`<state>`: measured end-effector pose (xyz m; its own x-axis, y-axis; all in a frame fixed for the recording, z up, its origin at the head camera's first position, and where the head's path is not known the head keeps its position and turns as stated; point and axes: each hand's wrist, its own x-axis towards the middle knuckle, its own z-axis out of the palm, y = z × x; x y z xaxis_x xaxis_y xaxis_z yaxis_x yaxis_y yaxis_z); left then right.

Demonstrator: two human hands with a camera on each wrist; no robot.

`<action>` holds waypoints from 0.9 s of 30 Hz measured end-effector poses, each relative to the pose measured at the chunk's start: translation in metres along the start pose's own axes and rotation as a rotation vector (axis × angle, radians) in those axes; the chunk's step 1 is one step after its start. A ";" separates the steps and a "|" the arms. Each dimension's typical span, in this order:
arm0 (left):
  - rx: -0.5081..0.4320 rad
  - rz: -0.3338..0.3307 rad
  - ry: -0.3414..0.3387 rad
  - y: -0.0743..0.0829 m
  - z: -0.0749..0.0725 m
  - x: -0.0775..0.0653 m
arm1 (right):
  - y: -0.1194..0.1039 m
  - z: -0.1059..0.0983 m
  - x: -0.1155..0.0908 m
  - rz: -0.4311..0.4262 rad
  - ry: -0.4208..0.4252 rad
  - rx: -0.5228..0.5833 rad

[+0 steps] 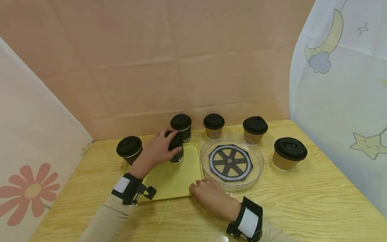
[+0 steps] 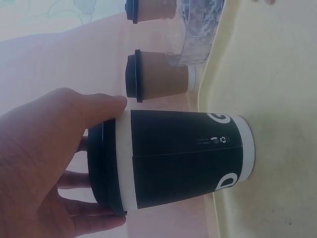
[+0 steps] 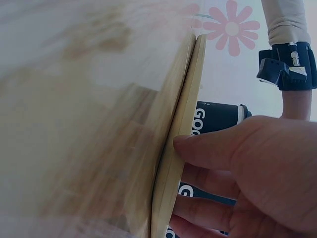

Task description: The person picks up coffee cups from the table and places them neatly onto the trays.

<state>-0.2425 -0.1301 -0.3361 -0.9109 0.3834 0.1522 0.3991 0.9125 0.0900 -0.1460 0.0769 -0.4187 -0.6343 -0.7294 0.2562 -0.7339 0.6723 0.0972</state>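
Note:
My left hand [image 1: 157, 149] grips a black paper coffee cup [image 2: 183, 153] around its black lid, thumb on one side and fingers on the other. The cup is upright over the far part of the yellow tray [image 1: 172, 181], its white base right at the tray's surface. At the tray's near right corner, my right hand [image 1: 211, 195] pinches the rim, with the thumb [image 3: 203, 148] on the outer edge and the fingers inside. Another black lidded cup [image 1: 182, 132] stands just behind the held one. A third black cup [image 1: 129, 148] is by the tray's far left corner, left of my left hand.
Right of the tray lies a clear round dish [image 1: 258, 174] with a dark spoked wheel shape in it. Three brown cups with black lids, the back one [image 1: 214, 132], the middle one [image 1: 254, 137] and the right one [image 1: 281, 163], stand around it. Cloth walls border the wooden table [image 1: 302, 208].

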 end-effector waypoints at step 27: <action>0.019 0.009 0.011 0.001 0.003 -0.001 | 0.001 0.000 0.000 -0.003 0.009 0.017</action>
<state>-0.2414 -0.1295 -0.3393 -0.9060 0.3905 0.1634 0.4054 0.9115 0.0696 -0.1465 0.0777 -0.4192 -0.6302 -0.7300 0.2644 -0.7396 0.6681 0.0816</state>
